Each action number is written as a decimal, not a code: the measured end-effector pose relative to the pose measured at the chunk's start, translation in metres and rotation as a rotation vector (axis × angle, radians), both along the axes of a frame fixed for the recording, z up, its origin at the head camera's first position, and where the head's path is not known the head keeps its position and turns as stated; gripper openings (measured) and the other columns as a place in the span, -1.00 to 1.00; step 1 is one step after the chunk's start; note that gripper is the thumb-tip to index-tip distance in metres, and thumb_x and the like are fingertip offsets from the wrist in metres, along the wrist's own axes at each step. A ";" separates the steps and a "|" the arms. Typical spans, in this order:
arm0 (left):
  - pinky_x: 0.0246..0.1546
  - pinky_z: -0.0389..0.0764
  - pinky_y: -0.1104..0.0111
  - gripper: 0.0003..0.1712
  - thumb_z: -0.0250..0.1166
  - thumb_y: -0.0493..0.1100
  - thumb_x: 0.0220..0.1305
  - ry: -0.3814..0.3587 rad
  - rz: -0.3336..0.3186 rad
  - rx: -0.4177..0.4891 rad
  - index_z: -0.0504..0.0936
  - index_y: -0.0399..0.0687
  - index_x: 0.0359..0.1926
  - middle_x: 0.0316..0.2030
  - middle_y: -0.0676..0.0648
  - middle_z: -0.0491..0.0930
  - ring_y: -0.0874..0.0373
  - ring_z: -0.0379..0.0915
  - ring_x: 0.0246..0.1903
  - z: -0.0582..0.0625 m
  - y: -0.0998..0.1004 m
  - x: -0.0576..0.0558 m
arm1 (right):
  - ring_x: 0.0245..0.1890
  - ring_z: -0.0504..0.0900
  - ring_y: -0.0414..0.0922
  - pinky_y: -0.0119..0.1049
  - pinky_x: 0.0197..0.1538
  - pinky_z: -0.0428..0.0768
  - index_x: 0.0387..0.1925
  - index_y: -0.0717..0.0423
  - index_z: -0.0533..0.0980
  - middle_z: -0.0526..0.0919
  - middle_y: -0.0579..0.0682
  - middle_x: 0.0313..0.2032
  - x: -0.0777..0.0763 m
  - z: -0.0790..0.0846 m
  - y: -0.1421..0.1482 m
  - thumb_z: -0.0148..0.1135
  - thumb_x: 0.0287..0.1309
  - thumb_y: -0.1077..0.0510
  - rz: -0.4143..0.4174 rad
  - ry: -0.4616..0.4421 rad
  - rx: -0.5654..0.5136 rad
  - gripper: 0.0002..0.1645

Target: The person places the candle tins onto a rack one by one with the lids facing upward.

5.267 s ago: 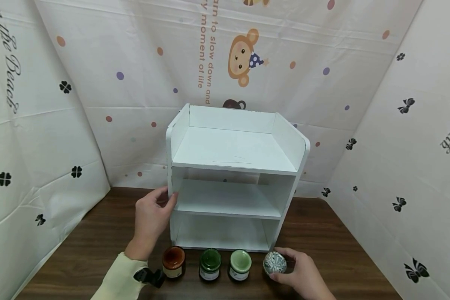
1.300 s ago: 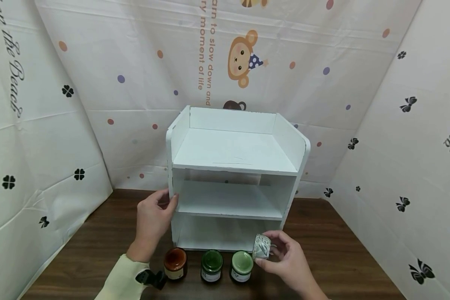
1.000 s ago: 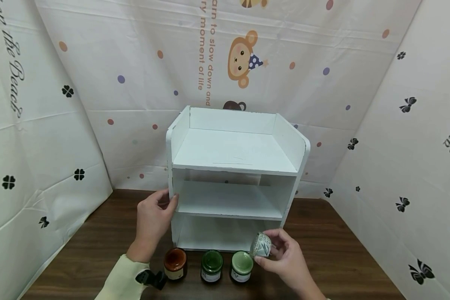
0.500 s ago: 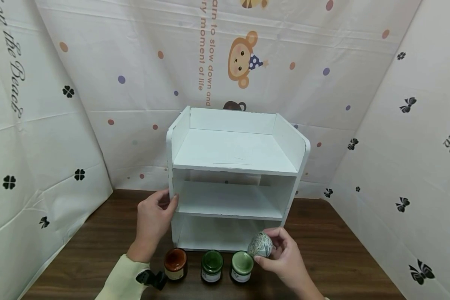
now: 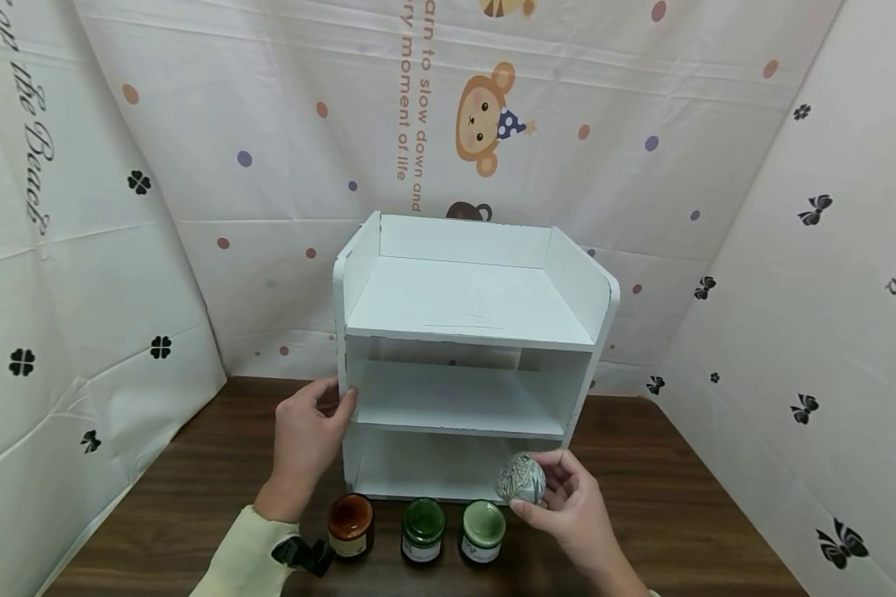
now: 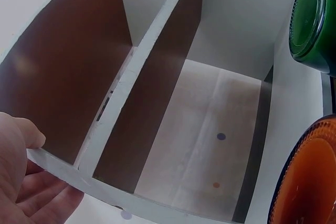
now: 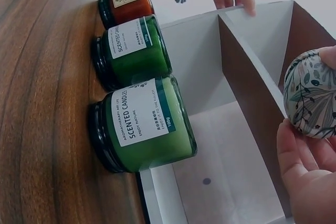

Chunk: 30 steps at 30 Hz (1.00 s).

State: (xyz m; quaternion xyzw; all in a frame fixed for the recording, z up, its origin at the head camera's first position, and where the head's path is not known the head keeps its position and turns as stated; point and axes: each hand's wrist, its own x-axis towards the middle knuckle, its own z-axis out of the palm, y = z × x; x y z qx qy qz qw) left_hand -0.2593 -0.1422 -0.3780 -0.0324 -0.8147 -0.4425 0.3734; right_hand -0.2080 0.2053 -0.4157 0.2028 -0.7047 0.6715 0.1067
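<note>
My left hand grips the left side panel of a white two-tier shelf unit. In the left wrist view its thumb lies inside the panel edge and its fingers outside. My right hand pinches a small round tin with a leaf pattern, held tilted in front of the lowest compartment. Before the shelf stands a row of scented candle jars: amber, dark green and light green. They stand upside down on black lids, as the right wrist view shows. Part of the tin is cut off there.
Everything stands on a dark wooden table. Printed white cloth hangs behind it and on both sides. A black wrist strap device sits on the left wrist, just left of the amber jar.
The tin has been lifted from the right end of the row, carried up and left, and turned in my right fingers. My left hand keeps its hold on the shelf panel.
</note>
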 end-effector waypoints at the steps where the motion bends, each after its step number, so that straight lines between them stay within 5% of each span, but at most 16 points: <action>1: -0.26 0.78 0.05 -0.68 0.42 -0.13 0.32 0.001 -0.001 0.001 0.76 -0.21 0.02 -0.17 -0.24 0.79 -0.07 0.78 -0.26 0.000 0.000 0.000 | -0.08 0.71 -0.22 -0.41 0.00 0.72 0.07 0.51 0.39 0.69 0.00 -0.05 0.000 0.001 0.000 0.46 -0.11 0.55 0.003 -0.005 0.001 -0.35; 7: -0.27 0.78 0.05 -0.68 0.43 -0.14 0.31 0.006 0.005 -0.002 0.76 -0.21 0.01 -0.17 -0.23 0.79 -0.06 0.78 -0.28 0.000 0.000 0.000 | -0.04 0.72 -0.20 -0.40 0.03 0.71 0.16 0.50 0.39 0.68 0.03 -0.01 -0.001 0.003 -0.001 0.47 -0.11 0.54 0.014 -0.040 0.003 -0.27; 30: -0.26 0.78 0.05 -0.69 0.42 -0.15 0.32 -0.004 -0.003 0.004 0.76 -0.22 0.01 -0.19 -0.24 0.79 -0.07 0.78 -0.27 0.002 0.001 0.001 | -0.01 0.67 -0.22 -0.44 0.06 0.68 0.08 0.60 0.30 0.64 0.02 0.03 -0.001 0.001 -0.004 0.38 -0.09 0.60 0.154 0.055 -0.055 -0.33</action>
